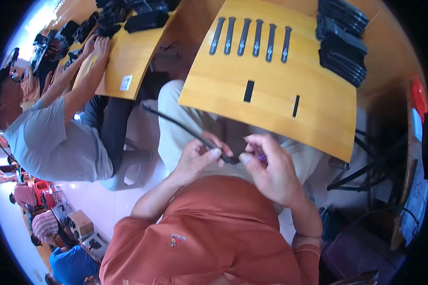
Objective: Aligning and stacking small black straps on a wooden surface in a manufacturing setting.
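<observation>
Black strip [176, 124] pinched btwn left hand [195, 159], right hand [266, 166], apparently.

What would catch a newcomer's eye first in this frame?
Both hands meet mid-frame: the left hand and right hand pinch a long thin black strip. Above them lies a yellow board with a row of six black strips along its top.
</observation>
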A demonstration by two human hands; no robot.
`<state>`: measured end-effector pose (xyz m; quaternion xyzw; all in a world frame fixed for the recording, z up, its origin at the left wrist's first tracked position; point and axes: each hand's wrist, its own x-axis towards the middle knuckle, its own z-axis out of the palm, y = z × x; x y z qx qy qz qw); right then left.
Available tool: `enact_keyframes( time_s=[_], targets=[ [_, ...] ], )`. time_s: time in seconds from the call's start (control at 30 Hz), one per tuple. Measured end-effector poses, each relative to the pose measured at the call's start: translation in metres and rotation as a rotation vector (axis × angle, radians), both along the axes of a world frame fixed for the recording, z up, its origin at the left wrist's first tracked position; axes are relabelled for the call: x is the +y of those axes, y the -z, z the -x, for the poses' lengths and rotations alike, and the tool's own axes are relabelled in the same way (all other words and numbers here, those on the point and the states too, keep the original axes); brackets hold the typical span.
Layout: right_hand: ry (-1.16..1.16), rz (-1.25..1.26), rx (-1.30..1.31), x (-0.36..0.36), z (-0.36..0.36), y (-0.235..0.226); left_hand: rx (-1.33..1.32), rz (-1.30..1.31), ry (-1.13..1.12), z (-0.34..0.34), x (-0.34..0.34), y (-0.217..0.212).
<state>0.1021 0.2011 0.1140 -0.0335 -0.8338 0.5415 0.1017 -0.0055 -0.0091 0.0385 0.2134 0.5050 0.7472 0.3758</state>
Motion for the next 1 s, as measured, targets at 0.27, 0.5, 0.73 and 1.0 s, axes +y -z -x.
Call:
enact_keyframes(
  time_s=[0.27, 0.5, 0.73, 1.0],
  targets=[
    [-0.069, -0.007, 0.084, -0.006, -0.006, 0.039, -0.12, 0.002, -0.016, 0.008, 0.009, -0.009],
    [-0.104, -0.114, 0.101, -0.011, -0.005, 0.045, -0.011, 0.002, -0.035, 0.007, 0.006, -0.003],
    [-0.124, -0.104, 0.074, -0.009, -0.005, 0.047, 0.013, 0.042, -0.025, 0.009, 0.003, -0.001],
    [-0.09, -0.128, 0.105, -0.008, -0.003, 0.053, 0.021, 0.043, 0.009, 0.012, 0.009, 0.001]
  ],
)
